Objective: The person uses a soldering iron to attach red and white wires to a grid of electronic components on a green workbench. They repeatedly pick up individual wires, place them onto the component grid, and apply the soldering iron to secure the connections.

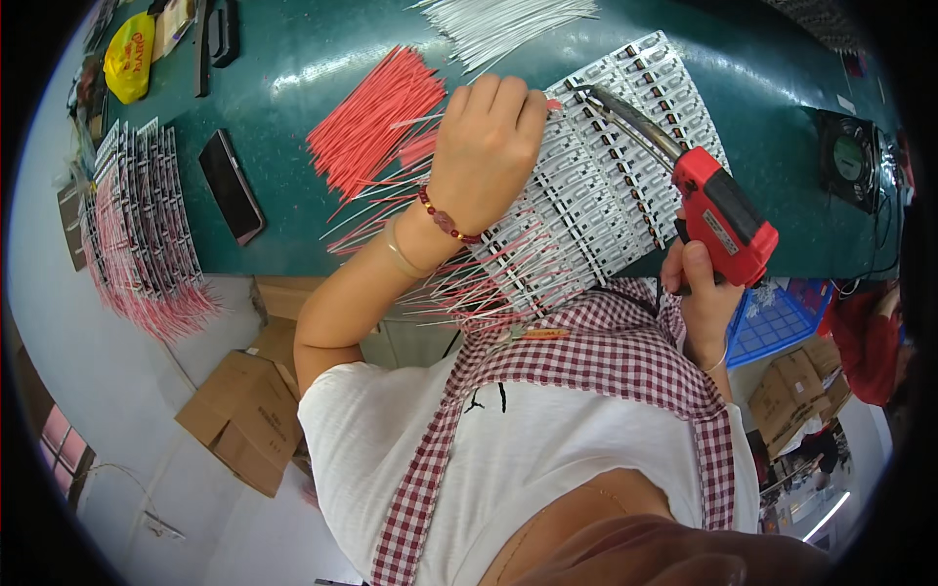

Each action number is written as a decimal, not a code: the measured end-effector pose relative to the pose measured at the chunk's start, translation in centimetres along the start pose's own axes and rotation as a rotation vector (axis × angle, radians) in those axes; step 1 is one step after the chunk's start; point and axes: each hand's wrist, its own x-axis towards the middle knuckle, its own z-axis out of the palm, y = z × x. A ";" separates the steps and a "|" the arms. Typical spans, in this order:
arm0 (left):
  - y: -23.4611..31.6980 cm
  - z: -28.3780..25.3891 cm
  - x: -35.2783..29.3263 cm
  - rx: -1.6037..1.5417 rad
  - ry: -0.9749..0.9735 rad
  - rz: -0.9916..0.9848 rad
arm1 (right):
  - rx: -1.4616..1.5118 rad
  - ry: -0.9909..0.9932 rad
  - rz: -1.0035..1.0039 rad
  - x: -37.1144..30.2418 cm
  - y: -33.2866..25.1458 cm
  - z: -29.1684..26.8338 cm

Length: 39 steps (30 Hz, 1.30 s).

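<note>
My left hand point(490, 137) is closed, fingers curled down over the upper left edge of a panel of white circuit boards point(625, 146). A thin pale wire point(415, 121) sticks out from its left side; the fingertips are hidden. My right hand point(705, 293) grips a red and black soldering gun point(725, 217) by its handle. The gun's dark tip points left, over the panel's top edge beside my left fingers. Red and white wires point(469, 283) stand out from the panel's lower left rows. Left of my left hand lies a bundle of red wires point(376, 117).
White wires point(508, 24) are heaped at the far edge of the green table point(293, 239). A phone point(232, 186), a yellow bag point(129, 59) and a stack of wired boards point(142, 215) lie left. A black device point(848, 156) is at right, above a blue basket point(782, 322). Cartons point(244, 420) stand below.
</note>
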 end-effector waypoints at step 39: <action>1.5 0.4 -0.6 -0.065 -0.059 0.004 | -0.149 -0.113 -0.120 -0.7 2.4 -1.4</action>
